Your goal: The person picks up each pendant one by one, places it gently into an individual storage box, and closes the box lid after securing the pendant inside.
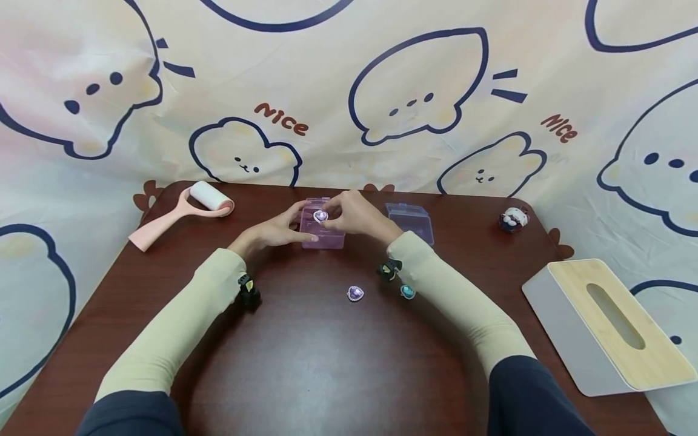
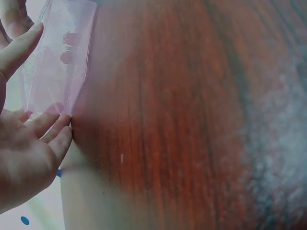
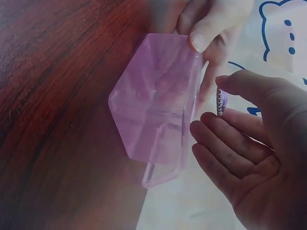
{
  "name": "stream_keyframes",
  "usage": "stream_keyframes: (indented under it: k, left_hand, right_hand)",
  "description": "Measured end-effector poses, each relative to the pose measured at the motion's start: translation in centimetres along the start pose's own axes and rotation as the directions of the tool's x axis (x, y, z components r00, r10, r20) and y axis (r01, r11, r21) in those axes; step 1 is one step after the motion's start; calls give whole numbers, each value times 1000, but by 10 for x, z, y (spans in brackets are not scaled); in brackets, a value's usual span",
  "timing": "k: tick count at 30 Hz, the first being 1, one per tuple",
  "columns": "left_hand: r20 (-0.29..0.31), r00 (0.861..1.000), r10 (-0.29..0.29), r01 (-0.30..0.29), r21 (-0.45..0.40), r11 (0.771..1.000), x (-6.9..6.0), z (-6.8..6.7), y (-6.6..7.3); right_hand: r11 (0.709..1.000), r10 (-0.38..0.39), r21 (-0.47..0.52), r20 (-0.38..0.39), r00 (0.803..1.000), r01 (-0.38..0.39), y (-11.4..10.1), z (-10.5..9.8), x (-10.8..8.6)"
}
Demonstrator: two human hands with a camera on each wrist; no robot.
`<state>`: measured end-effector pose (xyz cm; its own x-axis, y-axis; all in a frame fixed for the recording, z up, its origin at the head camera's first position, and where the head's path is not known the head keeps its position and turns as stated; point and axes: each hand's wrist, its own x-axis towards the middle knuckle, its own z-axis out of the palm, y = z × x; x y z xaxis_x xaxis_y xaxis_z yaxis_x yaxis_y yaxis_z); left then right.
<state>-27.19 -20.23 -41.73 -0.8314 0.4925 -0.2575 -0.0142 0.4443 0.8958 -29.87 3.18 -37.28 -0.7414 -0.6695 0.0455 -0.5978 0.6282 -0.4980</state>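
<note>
Near the back of the table stands a translucent pink plastic box (image 1: 330, 241). My left hand (image 1: 274, 231) holds it from the left side, thumb at the front and fingers farther back. Over the box my right hand (image 1: 357, 214) pinches a purple heart-shaped gem (image 1: 320, 215) between thumb and fingertip. The right wrist view shows that gem (image 3: 220, 101) edge-on, with a beaded silver rim, beside the pink box (image 3: 148, 100). A second purple heart gem (image 1: 355, 293) lies on the table in front, and a teal gem (image 1: 407, 292) lies near the right sleeve.
A clear bluish box (image 1: 411, 221) stands right of the pink one, behind the right forearm. A pink lint roller (image 1: 180, 212) lies at the back left. At the right are a small round trinket (image 1: 514, 220) and a tissue box (image 1: 605, 327) with a wooden top.
</note>
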Motion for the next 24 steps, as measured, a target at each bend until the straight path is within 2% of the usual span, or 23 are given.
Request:
stream_keyframes:
  k: [7, 12, 19, 24]
  left_hand:
    - [-3, 1000, -12, 12, 15, 1000, 1, 2, -1]
    - [3, 1000, 1, -2, 12, 1000, 3, 3, -1]
    - [7, 1000, 14, -14, 19, 1000, 2, 1, -1]
    - [8, 1000, -4, 4, 37, 999, 0, -1, 0]
  right_hand:
    - [999, -18, -41, 1, 1000, 18, 5, 11, 7]
    - [997, -52, -57, -9, 999, 51, 6, 18, 11]
    - [998, -17, -64, 19, 1000, 18, 5, 20, 15]
    - [997, -3, -71, 37, 999, 6, 4, 24, 18]
